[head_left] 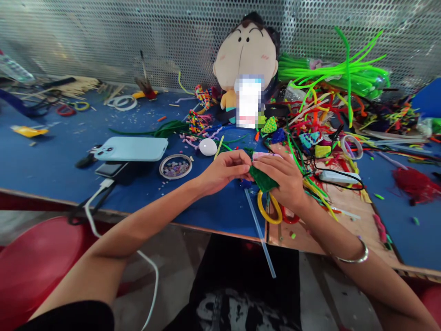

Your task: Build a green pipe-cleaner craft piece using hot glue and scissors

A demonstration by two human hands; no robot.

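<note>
Landmark: the yellow ring [272, 221] at the near edge of the blue table [220, 214]; every place here is given from it.
Green piece: the fuzzy green piece [263, 180] sits just beyond the yellow ring, held up between your hands.
Long axis: it slants from your left fingertips down towards your right palm, its lower corner pointing at the ring, so your right hand is nearer its bulk.
Right hand: your right hand [285, 178], beyond and right of the ring, grips the piece with fingers laid over its upper side; you can't see the thumb.
Left hand: your left hand [225, 172], beyond and left of the ring, has thumb and fingertips drawn together at the piece's left edge; whether they pinch anything thin, you cannot tell.
Pink strip: the pink strip [263, 156] shows by your right fingers, beyond the ring.
Clear straw: the straw [259, 230] lies left of the ring, overhanging the edge.
White egg shape: the white egg-shaped object [208, 147] rests beyond and left of the ring.
</note>
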